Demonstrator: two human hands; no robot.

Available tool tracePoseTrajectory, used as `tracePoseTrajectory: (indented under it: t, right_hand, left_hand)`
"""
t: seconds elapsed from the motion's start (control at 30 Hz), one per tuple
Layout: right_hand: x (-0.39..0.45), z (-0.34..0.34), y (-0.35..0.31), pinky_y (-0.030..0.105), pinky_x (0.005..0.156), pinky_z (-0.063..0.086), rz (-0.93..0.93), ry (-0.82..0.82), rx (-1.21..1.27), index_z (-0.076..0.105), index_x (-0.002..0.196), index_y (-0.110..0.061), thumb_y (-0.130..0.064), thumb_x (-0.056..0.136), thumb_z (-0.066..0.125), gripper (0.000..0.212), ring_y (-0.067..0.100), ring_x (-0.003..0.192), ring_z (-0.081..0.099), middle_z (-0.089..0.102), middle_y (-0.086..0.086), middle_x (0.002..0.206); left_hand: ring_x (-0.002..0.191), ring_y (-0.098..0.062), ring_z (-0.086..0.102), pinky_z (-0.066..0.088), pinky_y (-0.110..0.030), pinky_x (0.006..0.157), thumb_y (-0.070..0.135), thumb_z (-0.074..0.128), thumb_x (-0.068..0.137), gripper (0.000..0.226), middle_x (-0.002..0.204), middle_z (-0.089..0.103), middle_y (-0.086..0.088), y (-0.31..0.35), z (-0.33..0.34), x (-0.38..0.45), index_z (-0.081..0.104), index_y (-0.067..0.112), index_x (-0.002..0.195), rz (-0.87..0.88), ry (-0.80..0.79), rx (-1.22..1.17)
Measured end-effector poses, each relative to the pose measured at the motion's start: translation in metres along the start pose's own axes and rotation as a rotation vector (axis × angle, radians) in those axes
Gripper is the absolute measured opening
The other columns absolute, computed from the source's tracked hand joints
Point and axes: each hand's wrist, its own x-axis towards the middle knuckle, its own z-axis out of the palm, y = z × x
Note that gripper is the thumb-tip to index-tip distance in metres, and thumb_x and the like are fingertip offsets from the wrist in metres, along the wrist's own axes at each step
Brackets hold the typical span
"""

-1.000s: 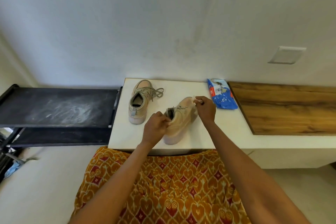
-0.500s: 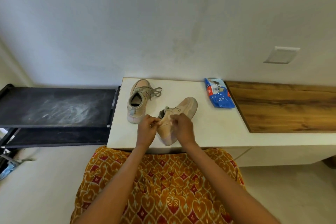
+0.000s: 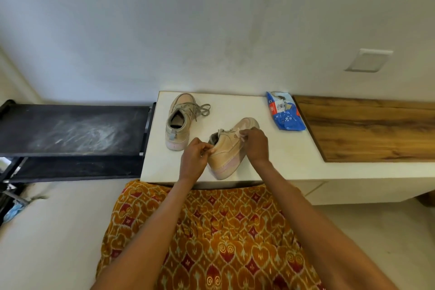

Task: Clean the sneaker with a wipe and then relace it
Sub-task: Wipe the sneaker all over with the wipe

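A beige sneaker (image 3: 227, 150) lies on the white table (image 3: 277, 155), heel toward me and toe pointing away to the right. My left hand (image 3: 194, 156) grips its heel with curled fingers. My right hand (image 3: 255, 146) pinches a small white wipe (image 3: 238, 133) against the laces on top of the sneaker. The wipe is mostly hidden under my fingers.
A second beige sneaker (image 3: 180, 120) with tied grey laces stands at the table's back left. A blue wipe packet (image 3: 284, 115) lies at the back right beside a wooden board (image 3: 367, 129). A black shelf (image 3: 70, 129) adjoins the table's left edge.
My right hand moved from the heel area up along the sneaker to the laces near the toe. My left hand stayed at the heel.
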Motion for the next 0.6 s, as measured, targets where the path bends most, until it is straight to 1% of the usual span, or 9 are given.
tracePoseTrajectory:
  t: [0.07, 0.13, 0.23, 0.33, 0.4, 0.47, 0.53, 0.6]
  right_hand:
    - [-0.014, 0.007, -0.009, 0.028, 0.087, 0.044, 0.008, -0.010, 0.002, 0.063, 0.120, -0.008, -0.004, 0.091, 0.052, 0.032, 0.029, 0.107, 0.059, 0.063, 0.014, 0.117]
    - [-0.030, 0.012, -0.018, 0.030, 0.090, 0.044, 0.017, 0.014, 0.017, 0.061, 0.123, -0.008, -0.005, 0.091, 0.051, 0.033, 0.029, 0.109, 0.058, 0.062, 0.014, 0.120]
    - [-0.053, 0.018, -0.025, 0.028, 0.083, 0.043, -0.059, 0.019, 0.042, 0.061, 0.123, -0.008, -0.006, 0.093, 0.050, 0.032, 0.028, 0.105, 0.057, 0.063, 0.014, 0.113]
    - [-0.055, 0.010, -0.020, 0.026, 0.076, 0.041, -0.150, -0.053, 0.059, 0.063, 0.120, -0.009, -0.006, 0.091, 0.053, 0.031, 0.027, 0.099, 0.059, 0.064, 0.012, 0.106]
    - [-0.041, 0.000, -0.012, 0.025, 0.076, 0.042, -0.157, -0.087, 0.039, 0.065, 0.117, -0.008, -0.003, 0.087, 0.057, 0.031, 0.028, 0.099, 0.060, 0.065, 0.012, 0.107]
    - [-0.024, -0.009, -0.006, 0.026, 0.079, 0.043, -0.069, -0.071, 0.016, 0.066, 0.114, -0.005, -0.002, 0.087, 0.056, 0.029, 0.029, 0.102, 0.061, 0.065, 0.013, 0.112]
    - [-0.013, -0.012, -0.006, 0.028, 0.086, 0.044, 0.058, -0.017, 0.020, 0.066, 0.114, -0.003, 0.000, 0.090, 0.050, 0.029, 0.029, 0.107, 0.060, 0.065, 0.014, 0.117]
    - [-0.014, -0.004, -0.016, 0.027, 0.088, 0.043, 0.061, 0.002, 0.032, 0.066, 0.114, -0.004, -0.001, 0.090, 0.050, 0.030, 0.029, 0.109, 0.059, 0.064, 0.013, 0.118]
  left_hand:
    - [0.074, -0.011, 0.054, 0.044, -0.024, 0.065, 0.006, 0.066, 0.083, 0.009, 0.084, 0.055, 0.000, 0.001, 0.000, 0.000, 0.072, 0.005, 0.090, 0.004, 0.006, 0.011]
    - [0.075, -0.014, 0.056, 0.046, -0.026, 0.066, 0.007, 0.066, 0.083, 0.009, 0.086, 0.057, -0.002, 0.002, -0.002, -0.001, 0.072, 0.005, 0.090, -0.013, 0.002, 0.009]
    - [0.077, -0.016, 0.058, 0.046, -0.027, 0.067, 0.006, 0.066, 0.082, 0.009, 0.087, 0.058, -0.005, 0.003, -0.003, -0.001, 0.071, 0.004, 0.090, -0.033, 0.004, 0.014]
    - [0.078, -0.019, 0.058, 0.048, -0.032, 0.068, 0.005, 0.066, 0.082, 0.009, 0.085, 0.058, -0.006, 0.003, -0.005, -0.003, 0.071, 0.003, 0.089, -0.021, 0.001, 0.020]
    - [0.077, -0.017, 0.057, 0.046, -0.028, 0.067, 0.006, 0.067, 0.082, 0.008, 0.084, 0.055, -0.001, 0.005, -0.005, -0.004, 0.071, 0.004, 0.088, -0.014, -0.006, 0.026]
    - [0.075, -0.012, 0.054, 0.043, -0.023, 0.066, 0.007, 0.067, 0.082, 0.008, 0.084, 0.055, 0.002, 0.007, -0.003, -0.005, 0.071, 0.005, 0.088, 0.002, -0.009, 0.031]
    - [0.075, -0.008, 0.052, 0.040, -0.020, 0.066, 0.007, 0.066, 0.083, 0.008, 0.085, 0.056, 0.001, 0.010, -0.002, -0.007, 0.071, 0.006, 0.088, -0.003, -0.006, 0.041]
    - [0.077, -0.010, 0.053, 0.040, -0.021, 0.068, 0.007, 0.065, 0.084, 0.009, 0.086, 0.055, 0.000, 0.007, -0.003, -0.006, 0.071, 0.006, 0.089, -0.040, 0.003, 0.030]
